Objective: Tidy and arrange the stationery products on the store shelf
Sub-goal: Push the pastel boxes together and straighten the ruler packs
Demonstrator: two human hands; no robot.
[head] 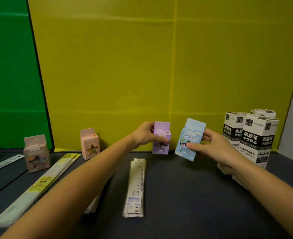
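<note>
My left hand (pixel 144 134) grips a small purple box (pixel 161 137) that stands upright at the back of the dark shelf (pixel 185 195). Just to its right, my right hand (pixel 209 146) holds a light blue box (pixel 189 138), tilted slightly with its base near the shelf. A pink box with a star window (pixel 90 144) stands further left against the yellow backdrop. At the far left stands a duller pink box (pixel 36 153). A stack of white rulers (pixel 136 187) lies lengthwise in the middle, in front of both hands.
Tall black-and-white refill boxes (pixel 251 137) stand at the right, close behind my right wrist. A long yellow-labelled ruler pack (pixel 38 185) lies diagonally at the left, partly under my left forearm. Another ruler (pixel 3 163) lies at the far left edge.
</note>
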